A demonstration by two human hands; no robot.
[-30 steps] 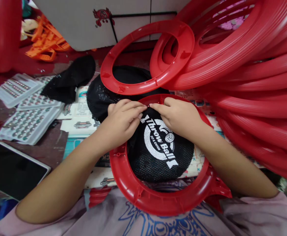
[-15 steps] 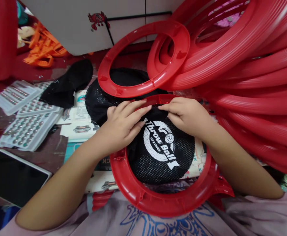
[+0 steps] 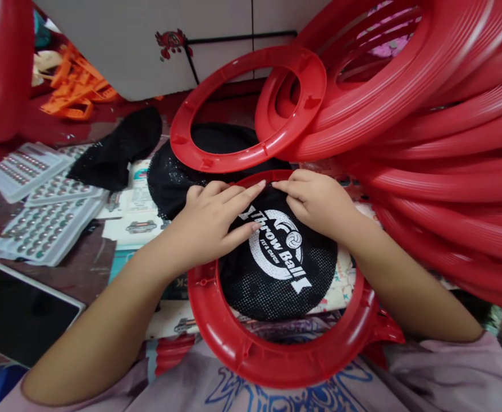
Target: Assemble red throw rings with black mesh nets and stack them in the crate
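Note:
In front of me lies a red plastic ring (image 3: 276,357), its hollow ribbed side up. A black mesh net (image 3: 272,297) printed "Throw Ball" in white sits across its opening, apart from the ring's near rim. My left hand (image 3: 214,220) rests on the net's far edge, fingers stretched out and thumb spread on the cloth by the print. Opposite it, my right hand (image 3: 317,200) has its fingers curled and pinches the same edge at the ring's far rim. The two index fingertips almost meet. What lies under the fingertips is hidden.
Another red ring (image 3: 190,154) lies behind, on more black mesh (image 3: 160,183). Large stacked red rings (image 3: 431,189) crowd the right. To the left are clear trays of small metal parts (image 3: 48,234), a black cloth piece (image 3: 124,149), a dark-screened device (image 3: 19,315) and orange plastic parts (image 3: 79,86).
My left thumb has moved away from the fingers, and both index fingertips have shifted slightly left along the net's edge. The whole view has shifted a little.

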